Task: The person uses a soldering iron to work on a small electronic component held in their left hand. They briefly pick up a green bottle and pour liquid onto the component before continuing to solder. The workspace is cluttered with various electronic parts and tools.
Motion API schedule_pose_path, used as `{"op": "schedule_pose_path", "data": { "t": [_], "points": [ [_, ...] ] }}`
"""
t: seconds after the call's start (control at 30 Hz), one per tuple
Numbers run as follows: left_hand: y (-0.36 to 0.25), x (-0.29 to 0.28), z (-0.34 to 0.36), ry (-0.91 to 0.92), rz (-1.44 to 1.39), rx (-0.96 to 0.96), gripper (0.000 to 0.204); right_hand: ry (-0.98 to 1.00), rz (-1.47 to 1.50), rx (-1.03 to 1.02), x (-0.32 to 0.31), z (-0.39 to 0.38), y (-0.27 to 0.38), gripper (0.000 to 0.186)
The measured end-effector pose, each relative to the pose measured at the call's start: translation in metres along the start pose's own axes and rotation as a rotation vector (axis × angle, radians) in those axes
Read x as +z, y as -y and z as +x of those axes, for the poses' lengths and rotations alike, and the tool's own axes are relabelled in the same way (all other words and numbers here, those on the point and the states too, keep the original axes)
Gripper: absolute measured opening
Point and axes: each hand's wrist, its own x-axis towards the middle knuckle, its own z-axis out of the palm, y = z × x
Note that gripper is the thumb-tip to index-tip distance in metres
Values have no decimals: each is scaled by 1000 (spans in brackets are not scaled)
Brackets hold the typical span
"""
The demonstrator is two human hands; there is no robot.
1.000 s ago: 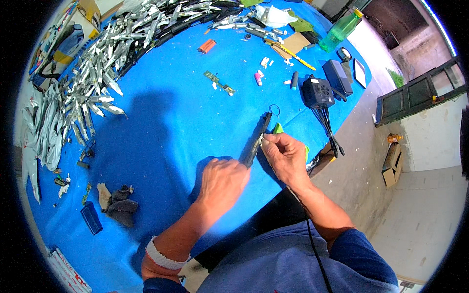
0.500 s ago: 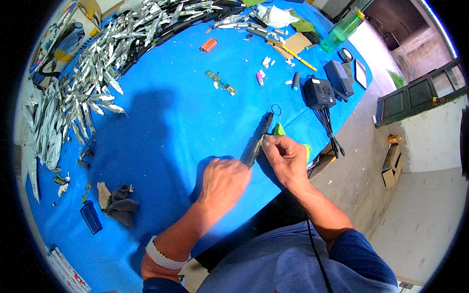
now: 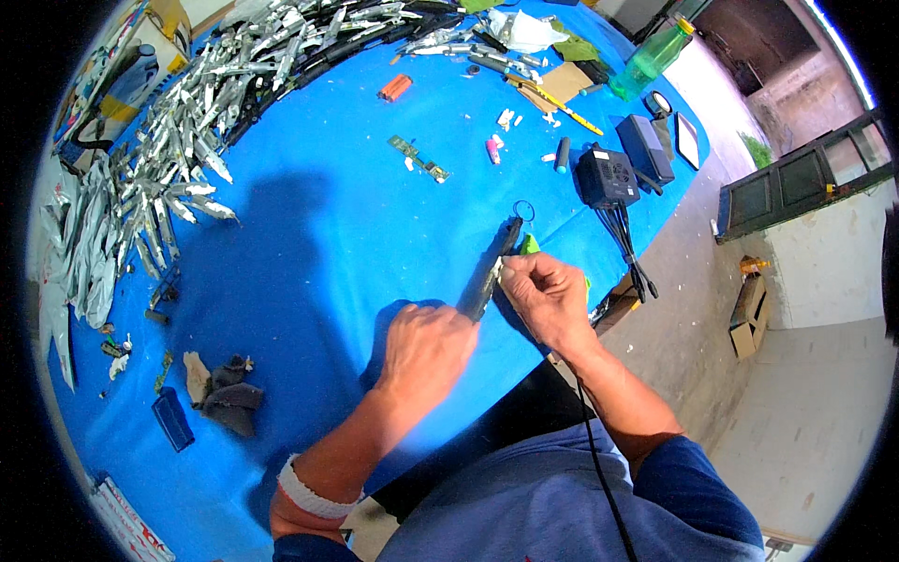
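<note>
Holding black strip [image 3: 482,295] over blue cloth [image 3: 365,225], clamped near its lower end in fingers of left hand [image 3: 426,348]; pressing 2 fingertips of right hand [image 3: 551,298] together at its edge.

The desk [image 3: 356,215] is showing plain blue, the long strip [image 3: 481,295] black and partly whitish. The bottle [image 3: 649,64] is showing green, its cap [image 3: 687,25] yellow, the small block [image 3: 395,88] orange.
</note>
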Motion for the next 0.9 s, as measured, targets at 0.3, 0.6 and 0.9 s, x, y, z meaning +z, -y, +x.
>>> {"op": "schedule_pose_path", "data": {
  "t": [0.3, 0.6, 0.9],
  "points": [
    [0, 0, -1, 13, 4, -8, 26, -67, -95, -20, 2, -5, 2, 14],
    [-1, -3, 2, 18, 17, 12, 27, -24, -191, -129, 2, -8, 0, 12],
    [-1, -6, 1, 64, 9, -23, 22, -1, 1, 85, -4, -4, 9, 15]
  ]
}}
